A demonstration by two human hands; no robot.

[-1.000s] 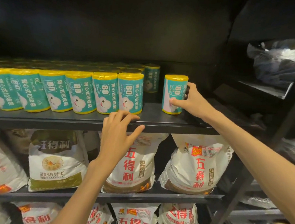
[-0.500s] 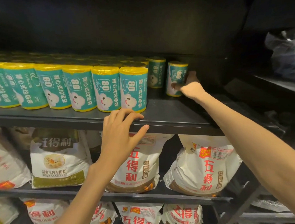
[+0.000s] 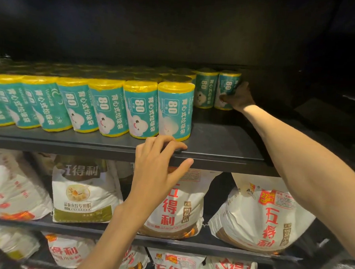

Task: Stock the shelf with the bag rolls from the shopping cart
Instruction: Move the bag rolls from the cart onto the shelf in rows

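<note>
Pushed farther back since a second ago, the bag roll (image 3: 227, 89) now stands upright at the shelf's (image 3: 223, 142) far right, the right hand (image 3: 240, 98) gripping it. Left hand (image 3: 159, 164) rests on the near shelf edge, fingers loosely spread.

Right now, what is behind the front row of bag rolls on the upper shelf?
Behind the front row of bag rolls stand more rolls; mostly only their yellow tops show. At the back right, the right hand holds one roll. The shelf's back is too dark to see.
</note>
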